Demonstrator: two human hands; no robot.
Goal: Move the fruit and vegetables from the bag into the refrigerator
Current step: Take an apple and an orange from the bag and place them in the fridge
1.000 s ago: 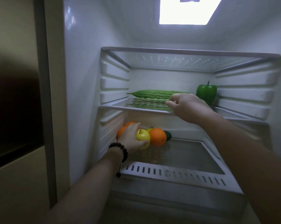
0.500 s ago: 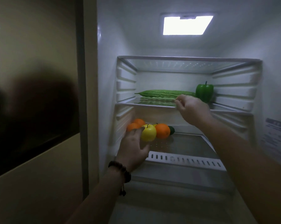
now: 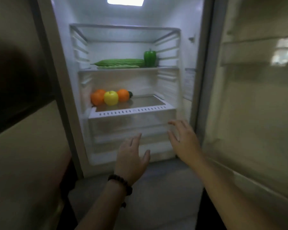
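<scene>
Inside the refrigerator [image 3: 63, 67], at the left end of the lower shelf [image 3: 131, 111] near its back edge, two oranges [image 3: 96, 98] flank a yellow apple [image 3: 111, 98], all touching in a tight cluster, with a small dark green fruit [image 3: 130, 93] half hidden behind the right-hand orange. These look round, firm and smooth, so they would likely roll if nudged; each is best cupped from above with fingers spread round its widest part. On the middle shelf [image 3: 128, 69] above, a long bitter gourd [image 3: 120, 62] lies lengthwise from the left side towards the right, its ridged skin offering good purchase; it seems light but long, so a hold near its middle would balance it. Just right of it, touching its end, a green bell pepper [image 3: 150, 58] stands upright, hollow and easily dented, best taken round the body, not by the stem. Below, outside the compartment, the left hand [image 3: 131, 156] is spread and holds nothing; the right hand [image 3: 184, 138] likewise has fingers splayed and is empty. No bag is visible.
</scene>
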